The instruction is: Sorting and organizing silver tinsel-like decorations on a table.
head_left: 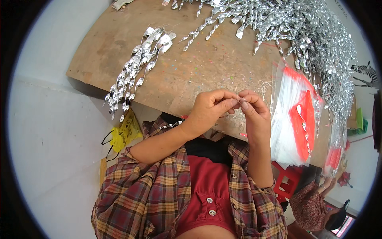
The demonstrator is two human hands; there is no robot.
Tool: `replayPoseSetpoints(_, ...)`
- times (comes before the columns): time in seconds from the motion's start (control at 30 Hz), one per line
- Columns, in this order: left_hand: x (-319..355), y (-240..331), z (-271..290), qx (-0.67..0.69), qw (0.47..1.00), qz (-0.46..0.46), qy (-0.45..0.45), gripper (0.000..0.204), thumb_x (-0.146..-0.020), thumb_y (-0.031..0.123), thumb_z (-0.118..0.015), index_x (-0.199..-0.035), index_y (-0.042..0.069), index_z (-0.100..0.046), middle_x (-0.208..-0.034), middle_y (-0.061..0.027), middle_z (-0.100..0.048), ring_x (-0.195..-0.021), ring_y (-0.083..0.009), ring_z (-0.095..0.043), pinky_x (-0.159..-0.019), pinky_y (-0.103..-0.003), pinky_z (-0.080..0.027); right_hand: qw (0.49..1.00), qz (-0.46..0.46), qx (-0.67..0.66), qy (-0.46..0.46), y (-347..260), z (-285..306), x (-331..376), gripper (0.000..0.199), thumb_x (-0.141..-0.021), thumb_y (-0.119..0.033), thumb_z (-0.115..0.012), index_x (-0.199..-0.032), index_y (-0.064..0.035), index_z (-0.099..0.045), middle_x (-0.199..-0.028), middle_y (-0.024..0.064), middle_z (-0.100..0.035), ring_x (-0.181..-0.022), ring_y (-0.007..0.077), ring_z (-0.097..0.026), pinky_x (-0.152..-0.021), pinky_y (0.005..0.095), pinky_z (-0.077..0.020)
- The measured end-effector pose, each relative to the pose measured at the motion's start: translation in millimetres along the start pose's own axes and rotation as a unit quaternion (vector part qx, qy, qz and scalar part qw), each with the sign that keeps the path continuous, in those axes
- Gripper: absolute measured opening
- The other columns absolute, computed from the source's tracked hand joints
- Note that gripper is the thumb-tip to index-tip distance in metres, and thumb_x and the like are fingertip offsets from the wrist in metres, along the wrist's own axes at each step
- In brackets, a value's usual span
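My left hand (207, 111) and my right hand (256, 117) meet above the table's near edge, fingertips pinched together. What lies between the fingertips is too small to make out. Beyond my left wrist, a short piece of silver twisted strip (171, 125) hangs by the table edge; whether it links to my fingers is hidden. Fine pale threads (264, 85) lie on the table just past my right hand. Right of that hand is a stack of clear plastic bags (282, 119) with red parts, and one silver twisted strip (303, 119) rests on it.
A bundle of silver twisted strips (137, 63) hangs over the left edge of the brown table (199, 59). A large heap of them (294, 28) covers the far right. A yellow bag (126, 131) sits below at left. A red stool (283, 181) and another person (312, 205) are at lower right.
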State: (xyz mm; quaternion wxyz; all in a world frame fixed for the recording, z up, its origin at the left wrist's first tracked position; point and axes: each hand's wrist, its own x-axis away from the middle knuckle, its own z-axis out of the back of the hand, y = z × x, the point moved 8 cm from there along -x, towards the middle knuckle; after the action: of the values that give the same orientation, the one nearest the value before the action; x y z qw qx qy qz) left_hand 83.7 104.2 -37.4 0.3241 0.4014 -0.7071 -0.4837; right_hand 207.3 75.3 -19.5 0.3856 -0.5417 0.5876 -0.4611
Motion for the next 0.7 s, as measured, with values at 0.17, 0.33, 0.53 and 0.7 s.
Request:
replayPoseSetpoints(0.17, 0, -4, 4, 0.02, 0.999, 0.027, 0.003, 0.019, -0.088, 0.016, -0.058, -0.099, 0.001, -0.064, -0.082, -0.003, -0.065, -0.072, -0.0051, -0.058, -0.058, -0.018, -0.044, 1.0, 0.003, 0.003, -0.016, 6, 4, -2, 0.007, -0.083, -0.008, -0.062, -0.088, -0.003, -0.059, -0.095, 0.0045, -0.056, -0.087, 0.012, -0.052, -0.081, 0.0261, -0.0381)
replayPoseSetpoints(0.33, 0, -4, 2, 0.036, 0.999, 0.039, -0.011, 0.02, -0.088, 0.016, -0.058, -0.099, 0.0, -0.063, -0.083, -0.0033, -0.065, -0.072, -0.0057, -0.058, -0.059, -0.018, -0.045, 1.0, -0.009, 0.007, 0.003, 12, 10, -1, 0.008, -0.083, -0.008, -0.062, -0.089, -0.0029, -0.059, -0.094, 0.0042, -0.057, -0.083, 0.0117, -0.053, -0.08, 0.0257, -0.0387)
replayPoseSetpoints(0.53, 0, -7, 1, 0.053, 0.997, 0.053, -0.013, 0.021, -0.088, 0.016, -0.058, -0.099, -0.002, -0.062, -0.082, -0.0043, -0.064, -0.07, -0.0068, -0.058, -0.06, -0.019, -0.046, 1.0, -0.029, -0.001, -0.005, 10, 6, 3, 0.01, -0.082, -0.006, -0.062, -0.091, -0.0018, -0.059, -0.09, 0.0038, -0.059, -0.083, 0.0121, -0.056, -0.081, 0.0258, -0.04)
replayPoseSetpoints(0.7, -2, -11, 1, 0.059, 0.996, 0.068, -0.023, 0.019, -0.088, 0.015, -0.058, -0.094, -0.002, -0.062, -0.08, -0.0041, -0.064, -0.07, -0.007, -0.058, -0.06, -0.019, -0.045, 0.998, -0.04, 0.041, -0.009, 12, 10, 5, 0.012, -0.082, -0.007, -0.061, -0.093, -0.0013, -0.059, -0.089, 0.0029, -0.06, -0.085, 0.0106, -0.055, -0.081, 0.0255, -0.0402)
